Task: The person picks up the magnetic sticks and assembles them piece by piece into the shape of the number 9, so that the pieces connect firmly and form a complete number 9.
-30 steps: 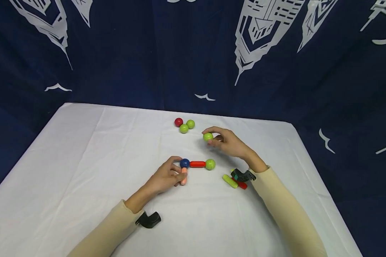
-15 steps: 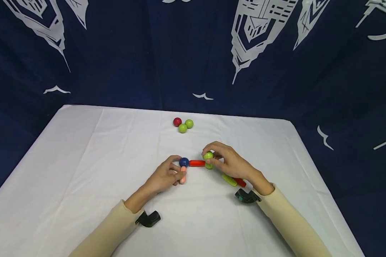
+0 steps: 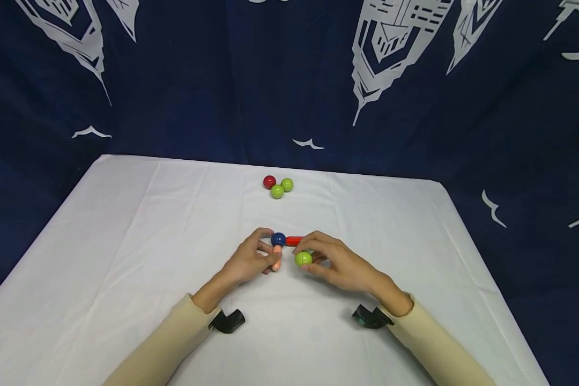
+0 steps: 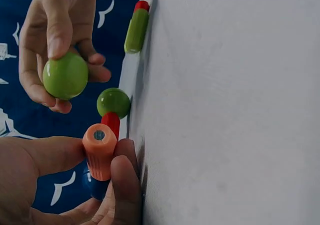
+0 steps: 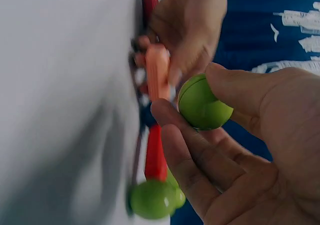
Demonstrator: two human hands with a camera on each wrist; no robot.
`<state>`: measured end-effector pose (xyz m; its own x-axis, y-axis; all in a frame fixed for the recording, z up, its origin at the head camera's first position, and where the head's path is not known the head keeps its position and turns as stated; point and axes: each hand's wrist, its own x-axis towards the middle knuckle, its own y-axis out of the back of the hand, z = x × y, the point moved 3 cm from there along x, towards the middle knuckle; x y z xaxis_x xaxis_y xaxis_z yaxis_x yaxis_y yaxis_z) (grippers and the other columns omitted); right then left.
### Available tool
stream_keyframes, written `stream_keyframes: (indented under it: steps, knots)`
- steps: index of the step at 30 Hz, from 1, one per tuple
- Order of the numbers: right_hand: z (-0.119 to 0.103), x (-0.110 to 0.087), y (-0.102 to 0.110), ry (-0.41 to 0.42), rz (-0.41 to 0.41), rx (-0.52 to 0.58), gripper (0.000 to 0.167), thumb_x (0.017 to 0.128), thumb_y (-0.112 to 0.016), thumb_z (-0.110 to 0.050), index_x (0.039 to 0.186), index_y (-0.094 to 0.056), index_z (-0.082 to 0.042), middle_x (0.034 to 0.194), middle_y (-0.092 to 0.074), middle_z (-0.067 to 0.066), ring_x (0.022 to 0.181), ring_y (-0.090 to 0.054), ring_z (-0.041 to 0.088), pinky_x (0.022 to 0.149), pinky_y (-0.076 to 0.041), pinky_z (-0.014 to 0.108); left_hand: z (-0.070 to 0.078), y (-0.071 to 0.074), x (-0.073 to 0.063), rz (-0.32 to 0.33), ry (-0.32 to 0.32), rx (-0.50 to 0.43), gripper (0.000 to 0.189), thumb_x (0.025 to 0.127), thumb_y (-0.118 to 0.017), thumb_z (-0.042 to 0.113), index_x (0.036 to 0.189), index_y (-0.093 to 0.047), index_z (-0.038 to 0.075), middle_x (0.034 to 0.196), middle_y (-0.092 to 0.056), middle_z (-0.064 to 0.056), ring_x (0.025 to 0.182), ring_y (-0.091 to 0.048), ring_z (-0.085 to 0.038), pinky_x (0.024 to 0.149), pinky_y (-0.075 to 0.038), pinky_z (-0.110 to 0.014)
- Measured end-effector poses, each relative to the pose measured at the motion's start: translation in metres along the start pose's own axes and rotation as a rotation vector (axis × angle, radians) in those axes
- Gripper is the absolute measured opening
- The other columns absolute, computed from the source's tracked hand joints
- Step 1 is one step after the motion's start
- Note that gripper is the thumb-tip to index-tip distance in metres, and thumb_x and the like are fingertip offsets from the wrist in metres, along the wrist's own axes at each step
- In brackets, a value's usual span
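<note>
My left hand (image 3: 248, 257) grips a salmon-coloured rod (image 3: 277, 258), its thumb and fingers either side of it. The rod's grey end shows in the left wrist view. Its far end meets a blue ball (image 3: 278, 239), from which a red rod (image 3: 294, 241) runs right to a green ball (image 4: 114, 103), hidden behind my right hand in the head view. My right hand (image 3: 340, 262) pinches another green ball (image 3: 303, 258) between thumb and fingers, close to the salmon rod's near end but apart from it.
One red ball (image 3: 269, 182) and two green balls (image 3: 277, 191) lie together near the back of the white-covered table (image 3: 173, 214). A green rod (image 4: 136, 32) and a red rod (image 4: 142, 5) lie beyond the joined pieces. A dark blue curtain (image 3: 289, 80) hangs behind.
My right hand has brought its green ball from the back toward me and left, past the joined green ball to beside the salmon rod. My left hand has stayed on that rod.
</note>
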<state>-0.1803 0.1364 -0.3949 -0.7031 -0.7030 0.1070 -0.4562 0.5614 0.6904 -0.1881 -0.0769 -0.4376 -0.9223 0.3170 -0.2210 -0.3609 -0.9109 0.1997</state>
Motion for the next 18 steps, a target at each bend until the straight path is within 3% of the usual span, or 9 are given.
stream_keyframes:
  steps: [5, 10, 18]
  knots:
    - [-0.003, 0.0, -0.015, 0.015, -0.049, 0.024, 0.031, 0.094, -0.071, -0.019, 0.124, -0.066, -0.012, 0.119, -0.061, -0.004, 0.101, -0.059, 0.01, 0.084, -0.056, 0.026, 0.002, -0.002, 0.003, 0.02, 0.016, 0.045, 0.065, 0.095, -0.068, 0.012, 0.15, -0.034, 0.006, 0.108, -0.064, -0.015, 0.066, -0.069, -0.016, 0.057, -0.054, -0.029]
    - [-0.007, 0.004, -0.029, -0.006, -0.077, 0.046, 0.034, 0.092, -0.073, -0.018, 0.125, -0.066, -0.014, 0.117, -0.063, -0.006, 0.097, -0.06, 0.008, 0.081, -0.055, 0.026, -0.001, -0.002, 0.005, -0.023, 0.017, 0.01, 0.069, 0.096, -0.067, 0.011, 0.154, -0.03, 0.014, 0.112, -0.059, -0.017, 0.064, -0.07, -0.017, 0.059, -0.056, -0.03]
    - [-0.011, 0.008, -0.043, -0.035, -0.035, 0.083, 0.033, 0.091, -0.075, -0.015, 0.122, -0.064, -0.014, 0.121, -0.063, -0.002, 0.095, -0.064, 0.009, 0.082, -0.057, 0.025, -0.005, -0.006, 0.007, -0.047, -0.028, -0.017, 0.061, 0.097, -0.063, 0.006, 0.151, -0.035, 0.011, 0.108, -0.057, -0.017, 0.062, -0.067, -0.013, 0.064, -0.059, -0.031]
